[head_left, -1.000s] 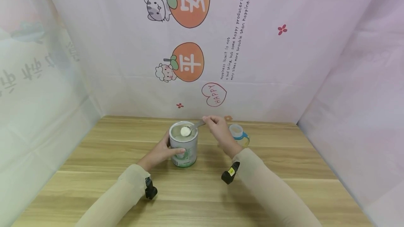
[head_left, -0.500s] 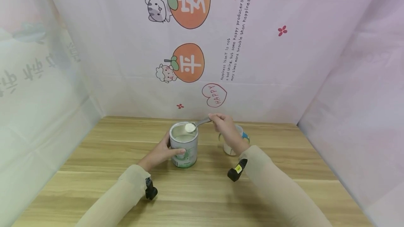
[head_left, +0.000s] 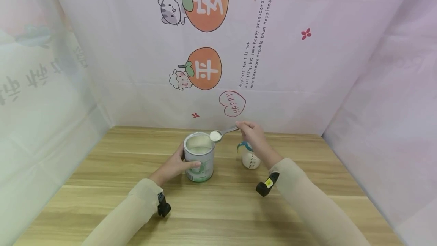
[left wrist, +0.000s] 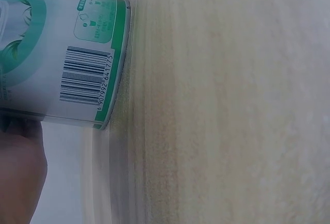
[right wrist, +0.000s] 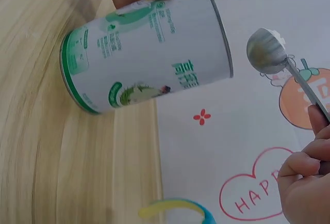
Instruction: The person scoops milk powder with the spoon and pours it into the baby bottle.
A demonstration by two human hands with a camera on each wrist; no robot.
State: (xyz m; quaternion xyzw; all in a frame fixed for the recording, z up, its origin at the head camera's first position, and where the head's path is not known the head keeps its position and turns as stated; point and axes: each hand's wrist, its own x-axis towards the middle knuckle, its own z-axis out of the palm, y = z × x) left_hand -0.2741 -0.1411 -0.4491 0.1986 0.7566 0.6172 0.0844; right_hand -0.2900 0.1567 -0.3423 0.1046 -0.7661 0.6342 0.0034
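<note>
A tall open tin [head_left: 203, 172] with a white and green label stands on the table, pale powder [head_left: 199, 150] inside. My left hand [head_left: 175, 166] grips it from the left side, thumb across the front. Thumb and fingers of my right hand [head_left: 257, 139] pinch the handle of a metal scoop [right wrist: 266, 53]. Its round bowl carries a heap of white powder [head_left: 215, 136], level with the tin's right rim in the head view. In the right wrist view the scoop appears apart from the tin's mouth.
Right of the tin stands a white cup [head_left: 250, 160] with a blue and yellow handle, partly hidden behind my right hand. The wooden table [head_left: 205, 215] meets a printed white cloth wall [head_left: 283, 98] at the back, with cloth at both sides.
My right hand has moved right with the scoop, bringing the powder from over the tin's opening to its right rim. The left hand and tin have stayed put.
</note>
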